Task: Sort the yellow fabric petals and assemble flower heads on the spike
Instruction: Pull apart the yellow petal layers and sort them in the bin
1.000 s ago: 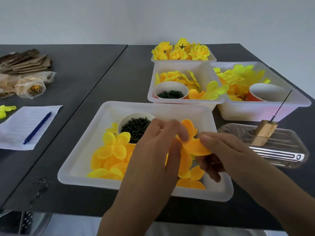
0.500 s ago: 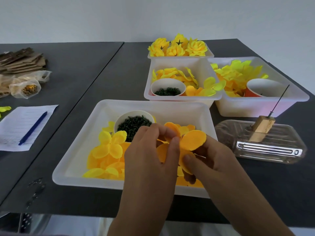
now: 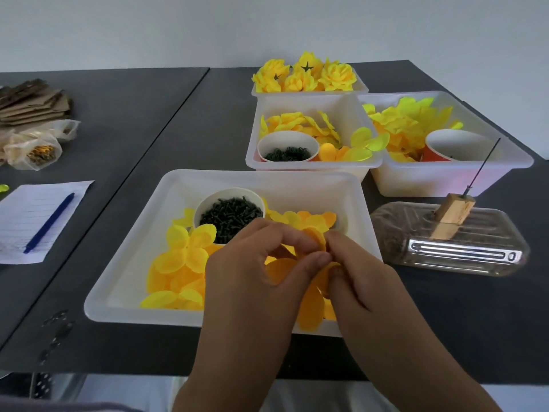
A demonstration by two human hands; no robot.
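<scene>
Over the near white tray [image 3: 124, 281], my left hand [image 3: 252, 281] and my right hand [image 3: 359, 281] pinch the same orange-yellow fabric petal piece [image 3: 309, 298], fingertips meeting at its upper edge. Loose yellow petals [image 3: 181, 263] lie in the tray's left half, beside a white cup of dark green pieces [image 3: 228, 215]. To the right, the thin metal spike [image 3: 482, 166] rises bare from a wooden block [image 3: 451, 212] on a clear plastic dish [image 3: 463, 248]. Finished yellow flower heads [image 3: 306, 74] fill the far bin.
Two more white bins hold petals and cups: the middle bin [image 3: 309, 168] and the right bin [image 3: 445, 179]. On the left lie lined paper with a blue pen [image 3: 50, 223], a plastic bag [image 3: 35, 150] and cardboard pieces [image 3: 32, 101]. The table's front edge is near my wrists.
Both hands have drawn closer together on the petal piece and sunk lower over the tray; the petal that stood open between them is now folded behind the fingers.
</scene>
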